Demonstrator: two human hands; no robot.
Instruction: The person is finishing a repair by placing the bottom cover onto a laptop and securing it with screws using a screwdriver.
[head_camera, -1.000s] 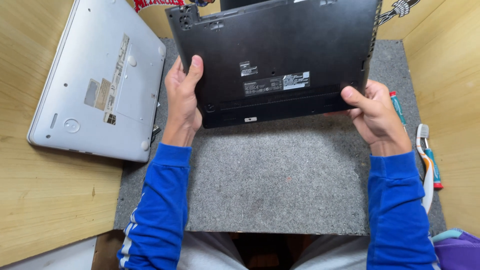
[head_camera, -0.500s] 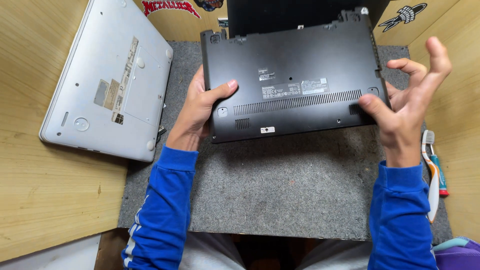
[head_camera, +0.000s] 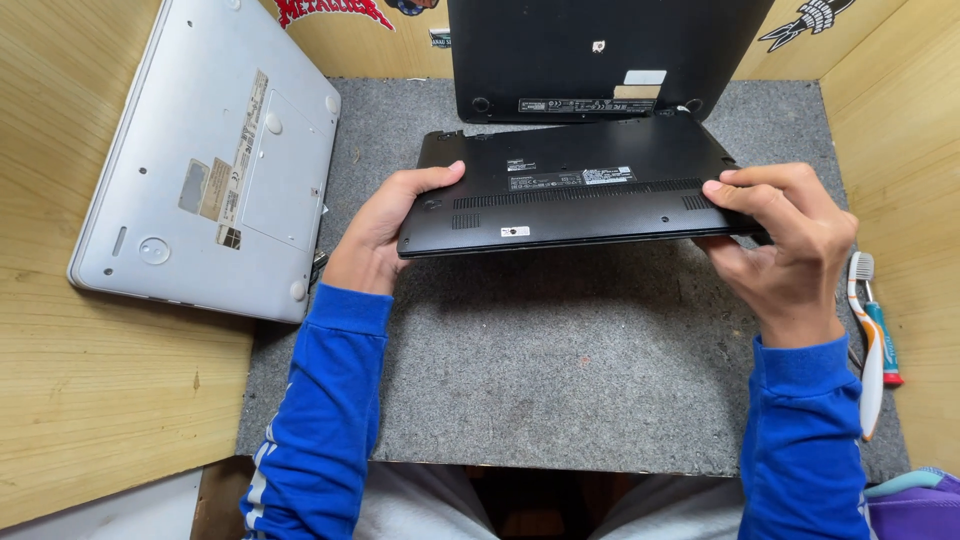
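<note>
Above a grey felt mat (head_camera: 560, 370), both hands, left hand (head_camera: 385, 230) and right hand (head_camera: 790, 245), grip an upturned black laptop (head_camera: 575, 195) by its ends.

Mid-frame, the left hand (head_camera: 375, 235) and right hand (head_camera: 785, 245) are gripping opposite ends of a black laptop (head_camera: 575, 195), underside up, tilting above the grey mat (head_camera: 560, 370); a silver laptop (head_camera: 205, 165) is leaning upper left.

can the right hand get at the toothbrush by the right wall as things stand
Probably not right away: the right hand is gripping the right edge of the black laptop, so it is occupied. The toothbrush lies uncovered on the grey mat just beside that wrist, so the path itself looks free once it lets go.
</note>
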